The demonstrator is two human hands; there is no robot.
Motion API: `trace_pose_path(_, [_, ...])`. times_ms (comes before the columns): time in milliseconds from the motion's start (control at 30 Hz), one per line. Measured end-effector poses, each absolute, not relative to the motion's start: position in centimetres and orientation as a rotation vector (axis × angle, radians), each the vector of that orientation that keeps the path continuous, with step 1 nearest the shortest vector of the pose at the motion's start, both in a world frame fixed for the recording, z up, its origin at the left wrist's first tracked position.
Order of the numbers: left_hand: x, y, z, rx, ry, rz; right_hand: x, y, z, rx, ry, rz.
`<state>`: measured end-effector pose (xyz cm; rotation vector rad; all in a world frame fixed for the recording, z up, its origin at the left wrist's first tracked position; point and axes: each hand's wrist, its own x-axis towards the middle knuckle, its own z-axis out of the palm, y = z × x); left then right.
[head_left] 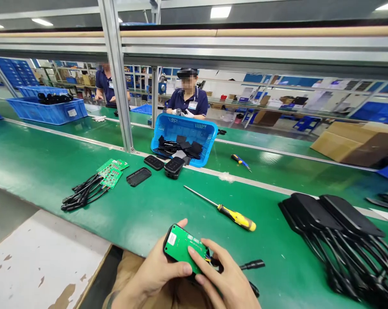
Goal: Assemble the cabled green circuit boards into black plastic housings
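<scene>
Both my hands hold one small unit at the near edge of the green bench: a green circuit board [180, 246] seated in a black shell. My left hand [155, 274] grips it from the left, thumb across the board's lower edge. My right hand [224, 279] holds its right side with fingers curled, index finger lying on the board. Coloured wires and a black cable plug [252, 265] trail out to the right. A yellow-handled screwdriver [227, 211] lies on the mat just beyond.
Green boards with black cables [95, 182] lie at left, black shells [155, 165] near a tilted blue basket [184, 137]. A pile of black cabled units [338, 231] fills the right. Two people work across the bench; a blue crate [47, 109] sits far left.
</scene>
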<state>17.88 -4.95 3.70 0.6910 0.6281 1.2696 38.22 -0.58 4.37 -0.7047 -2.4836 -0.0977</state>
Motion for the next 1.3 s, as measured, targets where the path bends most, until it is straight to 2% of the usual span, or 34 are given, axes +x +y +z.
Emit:
trace_pose_path(533, [18.3,-4.2,3.5,0.648,0.973,1.408,37.9,0.6,3.1,-0.690,-2.612,-0.168])
trace_pose_path(833, [17.5,-3.1,4.5,0.494,1.011,1.327,36.2,2.1,3.7,-0.674,-2.616,-0.133])
trace_pose_path(1067, [16.9,-3.0,3.8,0.575,0.984,1.350,35.9,2.1,5.0,-0.652,-2.617,-0.234])
trace_pose_path(1300, [17.0,-3.0,4.1,0.484,0.981,1.334,35.8,2.2,3.9,-0.692,-2.628,-0.158])
